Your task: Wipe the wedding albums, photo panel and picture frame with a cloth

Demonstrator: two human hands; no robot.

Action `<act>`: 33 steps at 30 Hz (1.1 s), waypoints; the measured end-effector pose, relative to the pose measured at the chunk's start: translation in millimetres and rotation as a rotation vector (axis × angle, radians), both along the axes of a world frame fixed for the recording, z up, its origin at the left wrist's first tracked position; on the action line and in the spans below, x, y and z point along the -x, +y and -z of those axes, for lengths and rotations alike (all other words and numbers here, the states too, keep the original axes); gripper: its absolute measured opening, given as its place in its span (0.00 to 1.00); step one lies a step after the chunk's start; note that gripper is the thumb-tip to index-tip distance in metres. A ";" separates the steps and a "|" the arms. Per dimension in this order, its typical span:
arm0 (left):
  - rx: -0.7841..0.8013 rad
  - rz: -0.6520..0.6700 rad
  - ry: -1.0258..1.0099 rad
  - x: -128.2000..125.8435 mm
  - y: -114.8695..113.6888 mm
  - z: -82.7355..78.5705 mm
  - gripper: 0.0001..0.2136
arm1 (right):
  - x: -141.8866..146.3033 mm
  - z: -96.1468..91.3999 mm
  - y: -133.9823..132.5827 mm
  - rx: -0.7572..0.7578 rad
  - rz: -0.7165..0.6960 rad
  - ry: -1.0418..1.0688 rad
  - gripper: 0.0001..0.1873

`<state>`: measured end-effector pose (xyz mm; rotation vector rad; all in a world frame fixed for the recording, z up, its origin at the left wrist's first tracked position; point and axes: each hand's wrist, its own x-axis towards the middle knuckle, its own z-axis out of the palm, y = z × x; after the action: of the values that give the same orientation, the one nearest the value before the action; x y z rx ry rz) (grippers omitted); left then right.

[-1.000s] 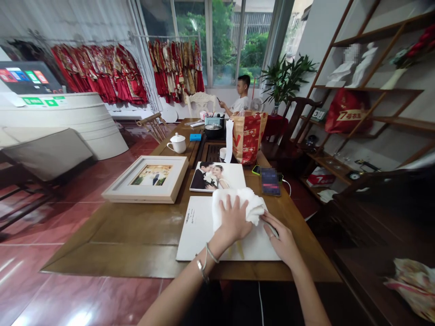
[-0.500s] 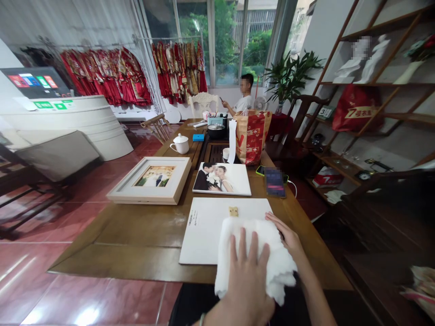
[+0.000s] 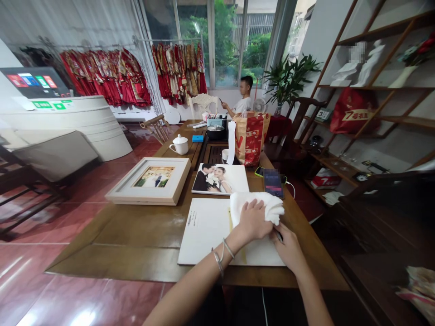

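Observation:
A folded white cloth [image 3: 258, 206] lies on the upper right part of a flat white panel [image 3: 204, 237]. My left hand [image 3: 253, 220], with bracelets at its wrist, presses down on the cloth with bent fingers. My right hand [image 3: 287, 242] is closed at the panel's right edge, just below the cloth. A small dark object shows between its thumb and fingers; its kind is unclear. Small dark print runs along the panel's left side. A thin yellowish strip shows on the panel beside the cloth and below my left wrist, partly hidden.
Beyond the panel lie a photo print [image 3: 220, 179], a framed photo [image 3: 147, 181] and phones [image 3: 273, 183]. A lidded white cup [image 3: 180, 145], black pot [image 3: 215, 132] and paper bag [image 3: 251, 138] stand farther back on the wooden table [image 3: 136, 240]. A person [image 3: 243, 97] sits beyond.
My left hand has slid the cloth away from me, from the panel's near right part to its far right. My right hand has come nearer along the right edge.

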<state>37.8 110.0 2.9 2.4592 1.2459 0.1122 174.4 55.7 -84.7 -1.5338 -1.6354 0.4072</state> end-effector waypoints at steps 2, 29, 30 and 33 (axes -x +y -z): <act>-0.002 0.005 0.012 -1.7 -0.7 0.0 0.27 | -0.6 -0.2 -0.5 -0.001 -0.019 0.001 0.21; -0.212 -0.285 0.139 141.3 -7.6 10.5 0.28 | 4.5 -4.2 -3.4 0.007 -0.044 0.093 0.18; -0.195 -0.269 0.140 140.1 -10.3 9.4 0.28 | 4.7 -4.1 -3.3 0.003 -0.044 0.095 0.18; -0.151 -0.198 0.124 137.4 -28.3 7.8 0.29 | 5.3 -4.1 -3.2 -0.018 -0.045 0.109 0.17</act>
<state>-99.7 81.7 -4.9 2.4954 1.5870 0.1126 169.1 52.5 -80.6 -1.4381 -1.5870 0.4905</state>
